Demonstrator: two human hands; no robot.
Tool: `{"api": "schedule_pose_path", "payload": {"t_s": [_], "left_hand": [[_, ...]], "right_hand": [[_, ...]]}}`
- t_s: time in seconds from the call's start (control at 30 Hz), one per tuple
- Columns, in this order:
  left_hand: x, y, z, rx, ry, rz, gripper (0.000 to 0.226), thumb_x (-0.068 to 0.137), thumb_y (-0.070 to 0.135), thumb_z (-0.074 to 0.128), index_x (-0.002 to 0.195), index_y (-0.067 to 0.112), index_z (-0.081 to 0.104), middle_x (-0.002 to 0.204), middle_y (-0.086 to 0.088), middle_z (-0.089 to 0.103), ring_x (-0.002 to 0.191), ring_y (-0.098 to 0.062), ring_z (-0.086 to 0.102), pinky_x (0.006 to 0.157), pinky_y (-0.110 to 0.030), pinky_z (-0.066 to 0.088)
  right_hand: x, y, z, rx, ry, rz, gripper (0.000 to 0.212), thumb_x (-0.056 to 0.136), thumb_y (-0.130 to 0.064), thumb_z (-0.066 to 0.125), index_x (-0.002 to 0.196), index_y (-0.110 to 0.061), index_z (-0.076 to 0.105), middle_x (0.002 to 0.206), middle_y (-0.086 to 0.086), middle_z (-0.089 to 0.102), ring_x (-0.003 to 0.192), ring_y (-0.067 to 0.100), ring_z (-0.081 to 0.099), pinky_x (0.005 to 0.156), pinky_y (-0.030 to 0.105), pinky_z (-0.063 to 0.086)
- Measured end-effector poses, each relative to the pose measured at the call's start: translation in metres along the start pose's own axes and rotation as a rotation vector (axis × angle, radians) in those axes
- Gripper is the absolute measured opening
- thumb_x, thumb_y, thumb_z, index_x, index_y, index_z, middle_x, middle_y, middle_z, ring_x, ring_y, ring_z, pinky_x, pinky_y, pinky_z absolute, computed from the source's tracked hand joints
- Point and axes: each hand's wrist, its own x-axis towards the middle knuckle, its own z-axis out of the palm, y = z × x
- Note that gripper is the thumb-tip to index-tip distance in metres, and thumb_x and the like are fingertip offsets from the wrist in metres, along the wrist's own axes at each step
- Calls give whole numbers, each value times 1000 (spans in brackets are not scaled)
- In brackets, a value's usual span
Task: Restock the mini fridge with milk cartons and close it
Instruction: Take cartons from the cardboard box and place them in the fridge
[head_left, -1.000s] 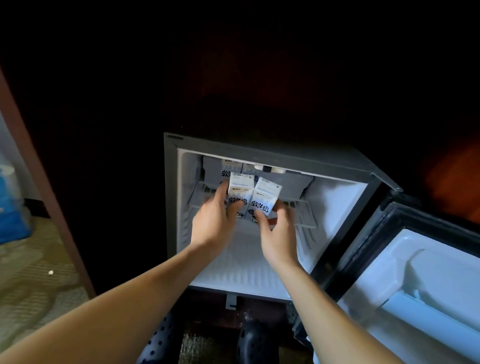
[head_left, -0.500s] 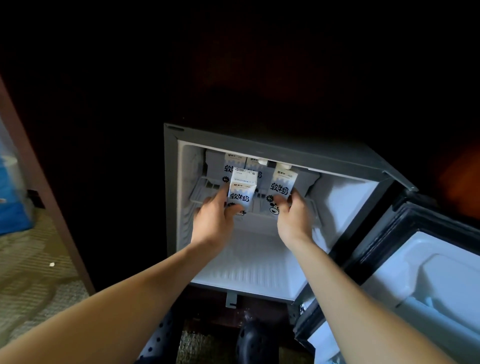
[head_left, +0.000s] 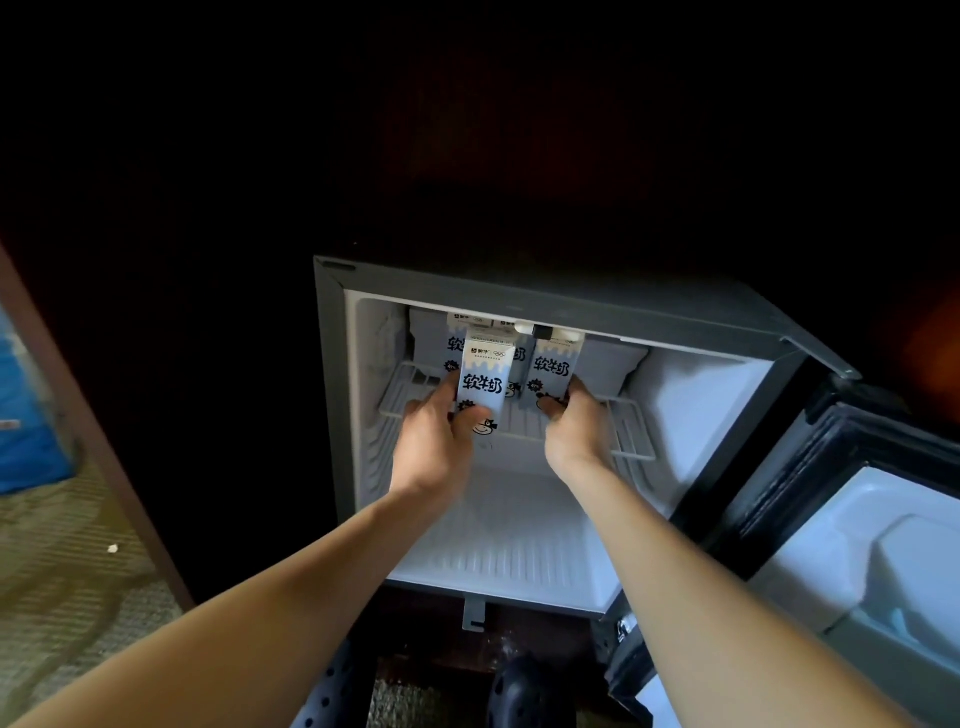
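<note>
Head view: left hand (head_left: 434, 441), right hand (head_left: 574, 423) each gripping carton.

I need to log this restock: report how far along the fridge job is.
Done: back cartons stand at the rear of the wire shelf. In hand: the left hand grips the front carton, the right hand a second carton, both at that shelf. Left: let go, then shut the open door.

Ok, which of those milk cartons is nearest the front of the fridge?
The front carton, gripped by the left hand: it overlaps the back cartons, and the right carton, held by the right hand, stands further back.
</note>
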Motion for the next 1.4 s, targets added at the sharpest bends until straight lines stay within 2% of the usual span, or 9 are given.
{"api": "schedule_pose_path", "payload": {"t_s": [0.13, 0.23, 0.57, 0.7, 0.87, 1.0, 1.17, 1.3, 1.4], "left_hand": [[-2, -1, 2, -22, 24, 32, 23, 96, 30, 57, 116, 40, 59, 98, 5, 71, 95, -19, 62, 77, -37, 53], [-2, -1, 1, -26, 18, 41, 25, 96, 28, 58, 119, 36, 60, 101, 6, 71, 98, -19, 62, 77, -34, 52], [-1, -3, 1, 0, 9, 28, 30, 93, 44, 55, 123, 43, 56, 103, 4, 69, 88, -10, 64, 75, -32, 54], [-2, 4, -2, -5, 22, 43, 27, 96, 37, 59, 123, 35, 61, 101, 8, 72, 87, -9, 66, 73, -31, 55], [-5, 8, -4, 43, 7, 34, 28, 91, 43, 56, 119, 41, 57, 99, 6, 71, 90, -17, 65, 73, -40, 56], [-12, 21, -2, 81, -13, 51, 29, 89, 42, 59, 118, 40, 56, 102, 7, 73, 89, -19, 66, 74, -40, 55], [-23, 38, 11, 70, -92, 120, 22, 93, 36, 61, 113, 30, 62, 96, 7, 71, 89, -22, 64, 74, -40, 54], [-26, 50, 14, 19, -197, 181, 26, 96, 23, 55, 120, 26, 64, 100, 2, 70, 90, -21, 61, 76, -38, 51], [-29, 56, 13, 26, -266, 238, 33, 101, 18, 48, 131, 25, 59, 111, -1, 68, 99, -22, 60, 84, -39, 50]], "right_hand": [[1, 1, 2, -61, 48, -6, 29, 95, 3, 53, 121, -9, 52, 111, 11, 70, 106, 32, 62, 77, 33, 46], [-1, 0, 5, -113, 89, -9, 19, 96, 1, 51, 114, -6, 49, 109, 15, 68, 104, 33, 61, 71, 33, 37], [-5, 1, 5, -264, 105, -85, 29, 98, -20, 60, 119, -2, 55, 119, 18, 65, 114, 37, 53, 84, 39, 40], [-7, 0, 5, -212, 75, -86, 34, 95, -23, 65, 120, -2, 54, 116, 17, 65, 112, 36, 54, 85, 39, 42], [-29, -5, -8, 135, 67, 33, 47, 95, -14, 61, 138, -7, 43, 123, 8, 59, 114, 24, 57, 87, 26, 42], [-61, -2, -24, 164, -60, -57, 43, 94, -14, 58, 136, -21, 50, 122, -6, 59, 108, 10, 58, 81, 16, 43], [-75, -13, -47, 156, -290, -122, 23, 97, -28, 60, 119, -34, 57, 100, -17, 66, 88, -3, 61, 69, 13, 45], [-74, -9, -62, 209, -236, -74, 26, 96, -21, 66, 119, -29, 57, 94, -18, 67, 79, -8, 61, 60, 5, 41], [-70, -6, -67, 200, -165, -27, 26, 95, -15, 65, 118, -25, 57, 98, -17, 67, 82, -6, 62, 63, 10, 41]]}}
